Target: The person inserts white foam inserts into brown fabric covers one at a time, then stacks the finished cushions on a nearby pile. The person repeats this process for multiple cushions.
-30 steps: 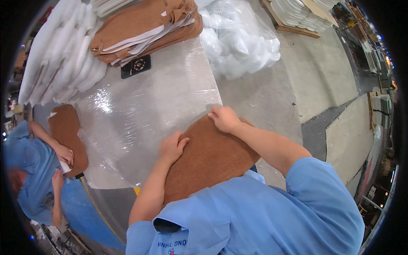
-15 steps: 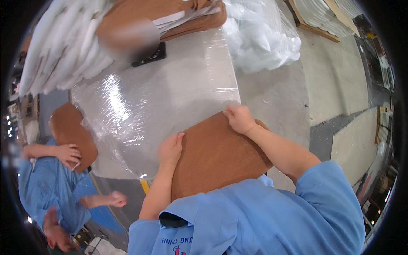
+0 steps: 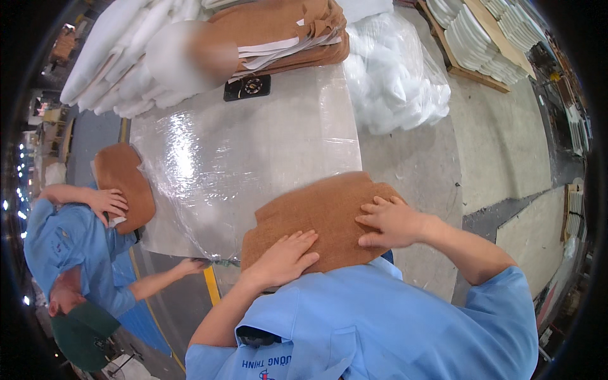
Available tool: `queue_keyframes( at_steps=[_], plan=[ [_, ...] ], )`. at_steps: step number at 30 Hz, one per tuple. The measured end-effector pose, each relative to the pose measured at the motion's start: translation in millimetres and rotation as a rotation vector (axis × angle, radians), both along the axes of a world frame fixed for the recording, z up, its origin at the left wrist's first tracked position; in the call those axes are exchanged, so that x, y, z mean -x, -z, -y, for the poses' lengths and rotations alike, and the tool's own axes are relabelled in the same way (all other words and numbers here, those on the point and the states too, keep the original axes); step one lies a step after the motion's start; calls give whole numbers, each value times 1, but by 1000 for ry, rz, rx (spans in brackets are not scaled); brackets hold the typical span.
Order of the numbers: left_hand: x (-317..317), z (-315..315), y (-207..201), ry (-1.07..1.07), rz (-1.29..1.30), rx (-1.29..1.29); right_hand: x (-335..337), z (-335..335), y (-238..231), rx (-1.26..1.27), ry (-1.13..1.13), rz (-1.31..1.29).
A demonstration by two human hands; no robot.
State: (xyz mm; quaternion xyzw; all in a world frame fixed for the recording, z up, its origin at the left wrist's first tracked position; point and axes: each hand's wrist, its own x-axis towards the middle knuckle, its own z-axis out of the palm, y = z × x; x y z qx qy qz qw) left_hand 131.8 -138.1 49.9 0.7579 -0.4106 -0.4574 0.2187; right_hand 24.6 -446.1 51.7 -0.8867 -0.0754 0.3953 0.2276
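A brown fabric piece with notched corners lies at the near edge of the plastic-covered table, close against my body. My left hand rests flat on its near left part, fingers stretched toward the right. On its right part my right hand lies palm down with the fingers spread. Neither hand grips anything. The near edge of the piece is partly hidden by my hands and shirt.
A co-worker at the left has one hand on another brown piece. Far back are stacked brown pieces, a black round-dialled device, white padding and a bagged white bundle. Pallets of white sheets stand far right.
My hands have let go of the piece's far corners and come down flat on it, nearer my body. The co-worker's free hand has reached toward the table edge. My view has shifted slightly.
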Motion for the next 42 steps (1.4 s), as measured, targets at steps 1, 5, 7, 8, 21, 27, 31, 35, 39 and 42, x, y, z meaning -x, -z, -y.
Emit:
queue_keyframes(
  at_steps=[1, 5, 7, 8, 21, 27, 31, 35, 39, 42],
  plan=[
    [13, -5, 19, 24, 73, -33, 13, -8, 1, 84, -69, 57],
    [15, 11, 44, 56, 133, -169, 8, -21, 18, 98, 28, 18],
    [14, 16, 51, 37, 138, -170, 3, -23, 25, 97, 39, -4],
    [12, 19, 54, 29, 139, -170, -1, -23, 27, 98, 46, -16],
    [-26, 30, 84, -58, -30, -156, -39, -25, 63, 62, 97, -93],
    [-37, -38, 17, -52, 138, -256, -23, 22, 34, 30, 426, 40],
    [-23, -86, -3, -321, 30, -333, 9, 50, 29, 32, 631, -145],
    [-16, -94, 46, -564, -62, -312, -3, 44, 37, -191, 861, -342],
    [-30, -91, 85, -789, -331, -245, -16, 54, 84, -277, 969, -442],
    [-39, -84, 93, -857, -336, -304, -33, 54, 100, -123, 939, -480]
  ],
)
